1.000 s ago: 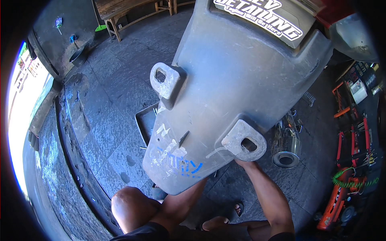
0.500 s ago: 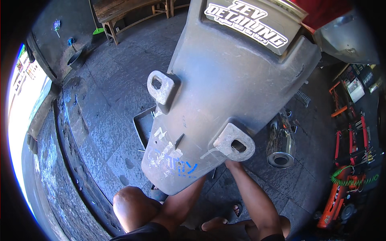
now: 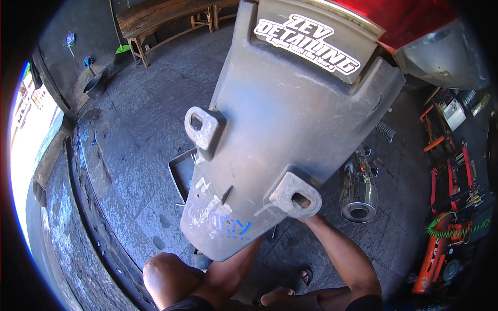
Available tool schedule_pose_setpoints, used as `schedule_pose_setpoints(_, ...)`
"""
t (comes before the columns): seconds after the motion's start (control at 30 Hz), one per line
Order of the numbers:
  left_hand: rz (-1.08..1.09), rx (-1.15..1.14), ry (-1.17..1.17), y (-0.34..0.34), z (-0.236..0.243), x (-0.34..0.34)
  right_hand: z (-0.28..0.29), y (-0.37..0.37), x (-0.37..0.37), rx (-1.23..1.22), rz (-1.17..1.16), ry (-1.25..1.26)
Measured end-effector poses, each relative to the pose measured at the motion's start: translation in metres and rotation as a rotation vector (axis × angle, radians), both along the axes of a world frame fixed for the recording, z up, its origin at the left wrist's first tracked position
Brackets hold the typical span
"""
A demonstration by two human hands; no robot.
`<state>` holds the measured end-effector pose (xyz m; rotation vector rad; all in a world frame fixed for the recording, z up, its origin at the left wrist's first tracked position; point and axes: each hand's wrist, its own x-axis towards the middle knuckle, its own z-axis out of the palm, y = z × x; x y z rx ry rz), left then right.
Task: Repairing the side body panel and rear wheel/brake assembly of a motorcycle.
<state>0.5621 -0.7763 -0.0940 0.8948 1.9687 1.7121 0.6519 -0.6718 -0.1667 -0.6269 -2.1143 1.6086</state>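
A motorcycle's grey plastic rear fender (image 3: 290, 129) slants down through the middle, between me and the floor. Two bracket tabs stick out from it, the left tab (image 3: 207, 141) and the right tab (image 3: 286, 193), each with a slot. Behind its lower end, my left forearm (image 3: 231, 272) goes out of sight, and the left hand is hidden. My right forearm (image 3: 345, 251) reaches up to just under the right tab, where the wrist disappears behind the fender. The fingers of both hands are covered, so what they hold or touch cannot be seen.
A dark tray (image 3: 182, 173) lies on the floor left of the fender. To the right lies a shiny exhaust muffler (image 3: 358, 199). Red tool racks (image 3: 451, 181) and an orange machine (image 3: 431, 259) with a green coiled hose line the right side. A wooden bench (image 3: 166, 23) stands behind.
The view has shifted a little, with the fender and floor things appearing lower and slightly left. My right elbow has moved outward to the right; both hands stay behind the fender.
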Motion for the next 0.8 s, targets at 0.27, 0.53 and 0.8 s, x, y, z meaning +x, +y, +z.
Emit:
schedule_pose_setpoints(0.27, -0.016, -0.012, -0.044, 0.001, 0.002, -0.001, -0.038, 0.026, 0.004, -0.203, 0.161, -0.054)
schedule_pose_setpoints(0.53, -0.098, -0.008, -0.086, 0.007, -0.024, -0.002, -0.018, 0.032, 0.007, -0.107, 0.123, -0.060)
schedule_pose_setpoints(0.8, -0.152, -0.013, -0.076, 0.007, -0.035, -0.006, 0.019, 0.004, 0.002, 0.503, -0.005, -0.140)
